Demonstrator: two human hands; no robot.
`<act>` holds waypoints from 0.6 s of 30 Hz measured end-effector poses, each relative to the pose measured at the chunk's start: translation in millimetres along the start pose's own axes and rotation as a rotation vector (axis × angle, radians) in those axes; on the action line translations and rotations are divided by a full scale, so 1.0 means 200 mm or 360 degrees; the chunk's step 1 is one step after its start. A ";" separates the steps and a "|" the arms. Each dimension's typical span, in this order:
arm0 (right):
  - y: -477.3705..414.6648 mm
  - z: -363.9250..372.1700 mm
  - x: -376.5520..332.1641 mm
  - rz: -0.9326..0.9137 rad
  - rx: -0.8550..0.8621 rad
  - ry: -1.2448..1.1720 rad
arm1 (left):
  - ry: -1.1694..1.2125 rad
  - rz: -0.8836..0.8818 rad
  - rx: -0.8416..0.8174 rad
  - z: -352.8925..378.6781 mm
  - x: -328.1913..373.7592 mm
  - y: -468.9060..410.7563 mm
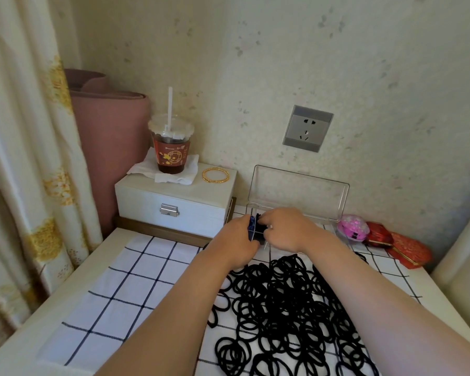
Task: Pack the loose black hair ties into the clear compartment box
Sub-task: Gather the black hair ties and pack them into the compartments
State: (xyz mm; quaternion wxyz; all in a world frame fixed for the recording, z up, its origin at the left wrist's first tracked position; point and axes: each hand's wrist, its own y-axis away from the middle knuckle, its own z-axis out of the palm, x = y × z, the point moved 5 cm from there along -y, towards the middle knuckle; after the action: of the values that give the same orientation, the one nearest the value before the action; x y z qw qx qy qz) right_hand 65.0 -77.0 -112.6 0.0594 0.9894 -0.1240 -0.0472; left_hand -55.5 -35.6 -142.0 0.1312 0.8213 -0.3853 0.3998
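Pressing hair ties (258,229) into box (299,195) — both hands' fingers (263,220) curled on them | pile (288,308) near

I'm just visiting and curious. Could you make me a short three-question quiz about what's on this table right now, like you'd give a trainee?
1. True or false: the lid of the clear compartment box stands open against the wall.
2. What lies beside the iced drink on the white jewellery box? A) gold bangles B) a watch C) keys
3. Fill in: most of the loose black hair ties lie on the ______ cloth.

Key
1. True. Both the left hand and the right hand are at the box's tray.
2. A, the gold bangles.
3. Checked, white with dark lines.
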 end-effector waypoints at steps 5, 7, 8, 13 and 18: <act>0.12 -0.13 -0.01 -0.0049 0.0210 -0.0319 | 0.0021 0.0039 0.0063 -0.05 0.06 0.06; 0.18 -0.18 -0.04 -0.0087 0.0269 -0.0308 | -0.0003 0.0061 0.0075 -0.06 0.10 0.10; 0.22 -0.19 -0.05 -0.0098 0.0276 -0.0318 | -0.0049 0.0073 0.0080 -0.06 0.11 0.12; 0.41 -0.16 -0.15 -0.0087 0.0037 -0.0407 | -0.0323 0.0117 0.0159 -0.09 0.14 0.24; 0.58 -0.02 -0.14 0.0065 -0.0204 -0.0148 | -0.0378 0.0095 -0.0094 -0.05 0.18 0.37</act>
State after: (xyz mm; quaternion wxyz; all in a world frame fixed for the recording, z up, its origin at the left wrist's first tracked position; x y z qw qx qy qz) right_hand 10.4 -180.1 -90.7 0.1178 0.9775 -0.1435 -0.0998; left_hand -101.5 -99.9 -114.8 0.0968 0.8467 -0.4340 0.2921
